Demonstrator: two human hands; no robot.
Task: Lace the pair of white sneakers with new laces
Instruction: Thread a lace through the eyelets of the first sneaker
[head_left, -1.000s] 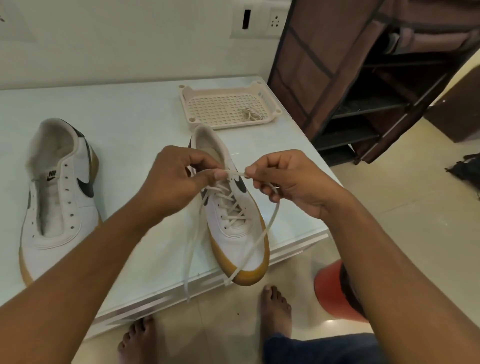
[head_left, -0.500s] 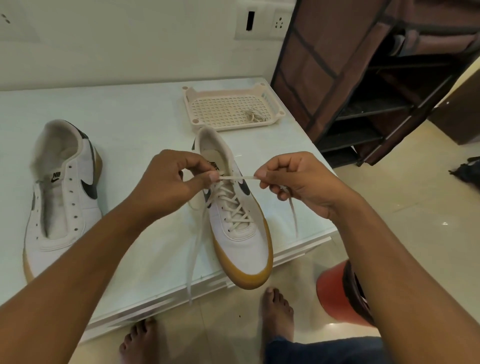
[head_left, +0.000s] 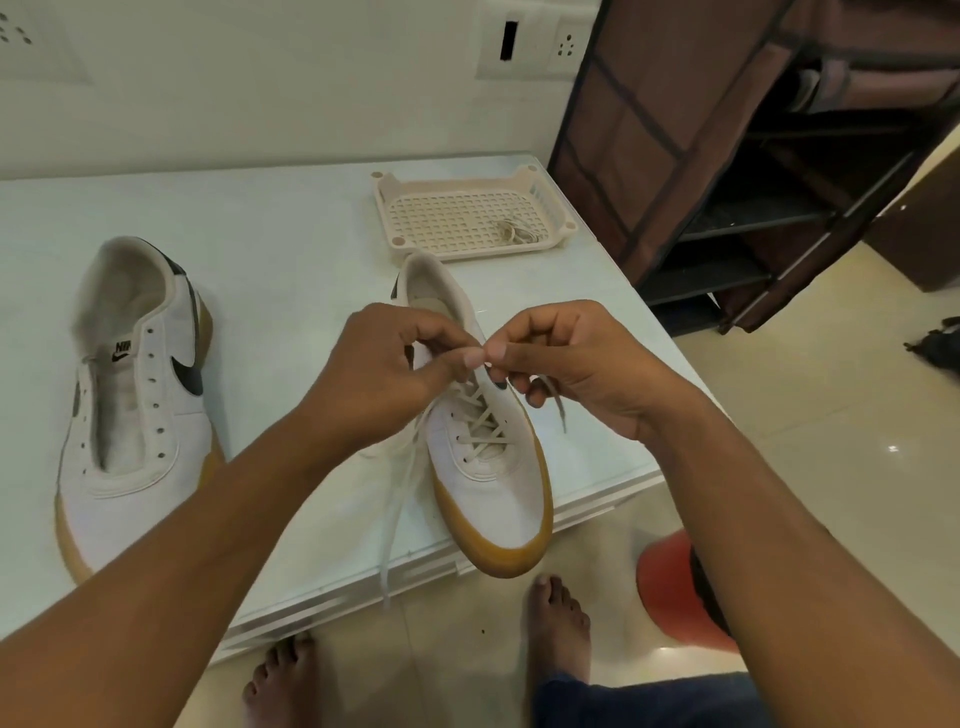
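Observation:
A white sneaker with a gum sole (head_left: 493, 493) lies near the table's front edge, toe toward me, its lower eyelets crossed by a cream lace (head_left: 483, 421). My left hand (head_left: 384, 374) and my right hand (head_left: 576, 364) meet above its tongue, each pinching the lace between thumb and forefinger. One loose end (head_left: 392, 519) hangs down from my left hand past the table edge. A short end (head_left: 558, 405) dangles from my right hand. The second white sneaker (head_left: 135, 405) lies at the left with bare eyelets.
A cream perforated tray (head_left: 467, 218) holding a coiled lace (head_left: 511, 231) stands at the back right of the white table (head_left: 291, 249). A brown fabric shoe rack (head_left: 753, 156) stands to the right. A red stool (head_left: 670, 587) and my bare feet are on the floor.
My hands have come together above the sneaker until the fingertips nearly touch. The stretch of lace that ran between them half a second ago is no longer visible.

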